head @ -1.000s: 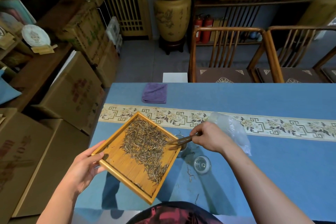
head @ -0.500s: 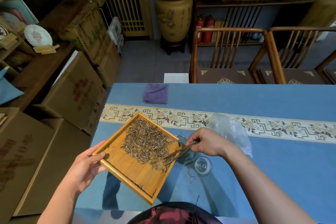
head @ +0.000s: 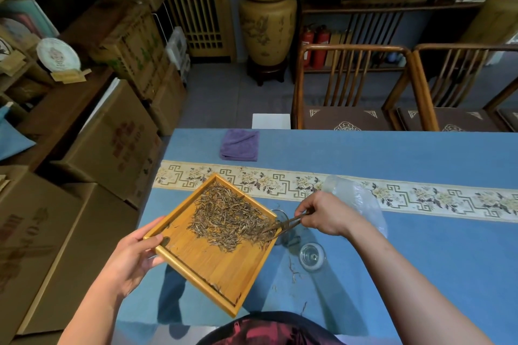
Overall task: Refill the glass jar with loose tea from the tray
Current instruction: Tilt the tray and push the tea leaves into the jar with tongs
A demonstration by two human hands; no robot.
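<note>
My left hand point(head: 131, 256) grips the left corner of a square bamboo tray point(head: 213, 263), held tilted above the blue table. A heap of loose dark tea point(head: 228, 217) lies toward the tray's far and right side. My right hand point(head: 326, 213) pinches a pair of wooden tongs point(head: 284, 224) whose tips rest in the tea at the tray's right corner. The glass jar point(head: 281, 221) stands on the table just beyond that corner, mostly hidden by the tray and tongs. Its glass lid point(head: 311, 256) lies on the cloth nearby.
A crumpled clear plastic bag point(head: 356, 202) lies behind my right wrist. A folded purple cloth point(head: 239, 145) sits at the table's far edge. A few tea strands point(head: 293, 272) are scattered on the blue cloth. Cardboard boxes point(head: 109, 143) stand left of the table; wooden chairs point(head: 350, 87) beyond it.
The tongs have swept down and left from above the jar into the tea at the tray's right corner. The tea heap has shifted toward that corner. My left hand stays put.
</note>
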